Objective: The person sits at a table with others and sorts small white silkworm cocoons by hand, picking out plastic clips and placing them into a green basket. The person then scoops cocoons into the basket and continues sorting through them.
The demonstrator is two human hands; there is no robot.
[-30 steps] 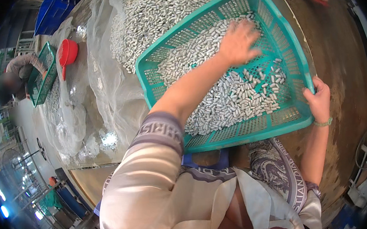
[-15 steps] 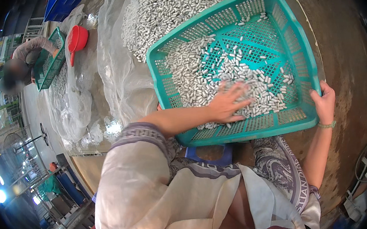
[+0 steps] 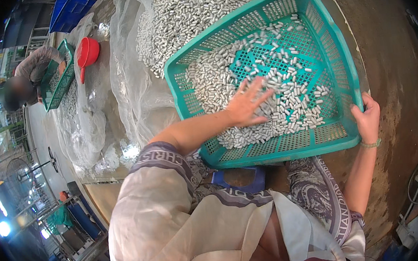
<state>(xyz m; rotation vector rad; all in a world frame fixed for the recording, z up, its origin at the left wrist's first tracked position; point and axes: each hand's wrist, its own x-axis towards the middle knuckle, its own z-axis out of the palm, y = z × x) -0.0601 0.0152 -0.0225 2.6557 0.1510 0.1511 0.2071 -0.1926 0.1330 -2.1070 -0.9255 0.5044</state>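
A teal plastic mesh basket [image 3: 290, 155] is tilted in front of me, its near edge by my lap. Inside lie many small silvery-grey, capsule-shaped pieces [image 3: 212, 80], thickest along the left and near sides. My left hand [image 3: 247, 105] lies over them with fingers spread, touching the pieces near the basket's middle and gripping none that I can see. At the near right corner my right hand [image 3: 368, 117] holds the basket's rim, thumb on the inner side.
Beyond the basket spreads a large heap of similar pieces [image 3: 184, 18] on clear plastic sheeting [image 3: 130, 82]. A red dipper [image 3: 88, 52] lies to the left. Another person [image 3: 39, 66] works at a green basket [image 3: 53, 100]. Blue crates [image 3: 72, 10] stand far left; a blue stool [image 3: 243, 179] is below me.
My left hand has shifted left and slightly away from me across the pieces. More pieces now lie scattered over the basket's far and middle floor. The right hand keeps its hold.
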